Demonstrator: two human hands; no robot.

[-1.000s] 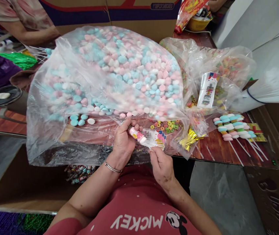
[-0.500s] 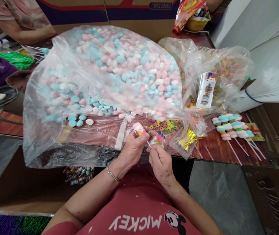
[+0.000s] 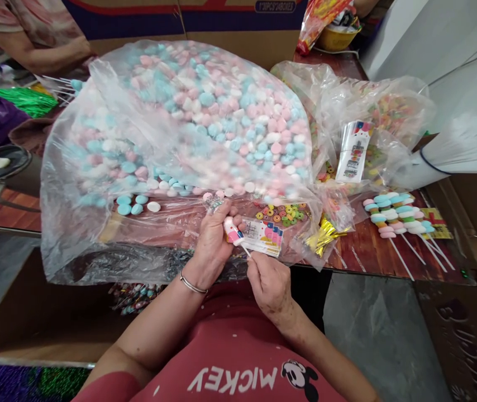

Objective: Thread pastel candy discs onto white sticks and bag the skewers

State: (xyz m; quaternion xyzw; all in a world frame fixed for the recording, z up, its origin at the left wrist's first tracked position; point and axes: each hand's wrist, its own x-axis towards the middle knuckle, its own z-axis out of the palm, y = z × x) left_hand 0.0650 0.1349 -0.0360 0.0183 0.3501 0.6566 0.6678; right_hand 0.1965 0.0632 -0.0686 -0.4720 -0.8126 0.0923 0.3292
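Two hands on one wrapped candy stick

From where I stand, the left hand [image 3: 213, 240] is curled round the wrapped candy [image 3: 233, 230], and the right hand [image 3: 271, 285] pinches the white stick [image 3: 246, 250] below it. The candy sits between the hands, above the near edge of the surface [image 3: 372, 254], just beside the fanned printed wrappers [image 3: 259, 237].

To my eye, a light left grip suits this best: snug enough to keep the film from slipping, loose enough not to squash soft-looking pieces. The right fingers do well to keep the stick in line with the candy; a sideways pull might bend it or tear the film.

Room is tightest beyond the hands, where the big plastic bag [image 3: 222, 123] and the loose candy rings [image 3: 282, 214] lie close. The gold ties [image 3: 324, 237] lie near on the right, with the finished-looking candy sticks [image 3: 397, 215] further off, their stick ends toward the front edge. Elbows have most freedom back toward the red shirt [image 3: 230, 346].
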